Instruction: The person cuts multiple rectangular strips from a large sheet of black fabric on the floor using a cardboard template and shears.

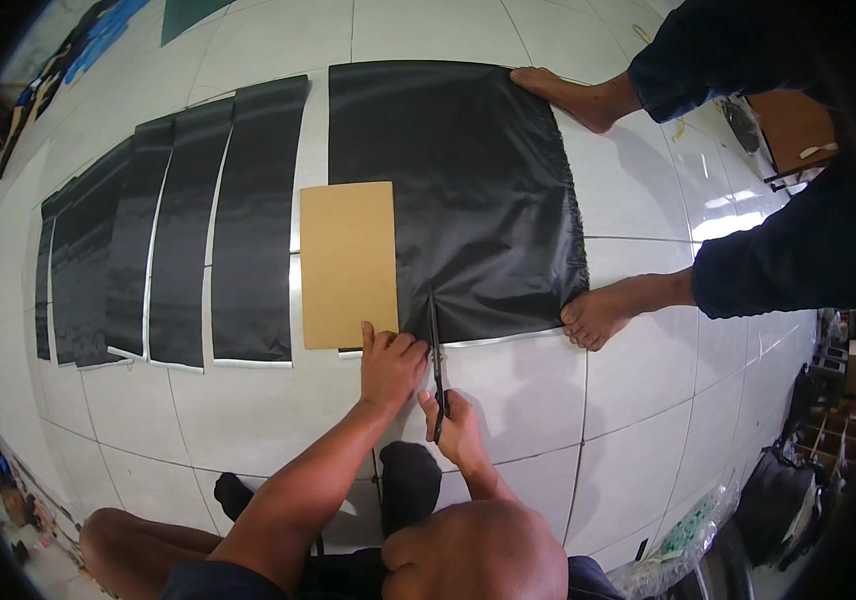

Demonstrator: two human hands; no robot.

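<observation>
A large sheet of black fabric lies on the tiled floor, its right side frayed. My right hand grips black-handled scissors, whose blades reach in over the near edge of the fabric. Small creases spread from the blade tips. On the sheet's left part lies a tan cardboard rectangle, overhanging the fabric's left edge. My left hand rests at the cardboard's lower right corner, fingers spread, pressing on it and the fabric beside the scissors.
Several black fabric strips lie side by side at the left. Another person's bare feet stand on the sheet's right corners. A clear plastic bag and a black bag are at the lower right. A brown box is at the upper right.
</observation>
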